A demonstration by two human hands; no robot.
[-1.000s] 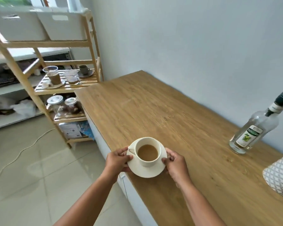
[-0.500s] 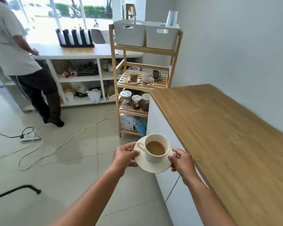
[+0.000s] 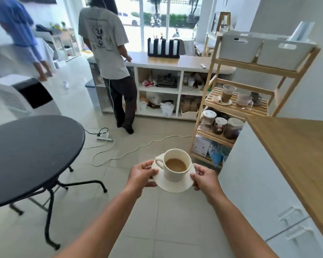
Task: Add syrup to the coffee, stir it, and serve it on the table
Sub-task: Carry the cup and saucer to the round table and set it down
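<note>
A cream cup [image 3: 177,164] of milky coffee stands upright on a cream saucer [image 3: 173,185], held in the air over the tiled floor. My left hand [image 3: 142,175] grips the saucer's left rim and my right hand [image 3: 205,178] grips its right rim. The cup's handle points left. A round dark table [image 3: 26,155] on black legs stands to the left, a short way from the cup. The syrup bottle is out of view.
The wooden counter [image 3: 296,155] with white drawers runs along my right. A wooden shelf rack [image 3: 237,108] with jars and cups stands ahead right. White cables and a power strip [image 3: 104,138] lie on the floor. A person [image 3: 110,62] stands at the far counter; another stands far left.
The cup and saucer were lifted off the wooden counter and carried left, away from it. My view has turned left, bringing the round dark table and the room into sight.
</note>
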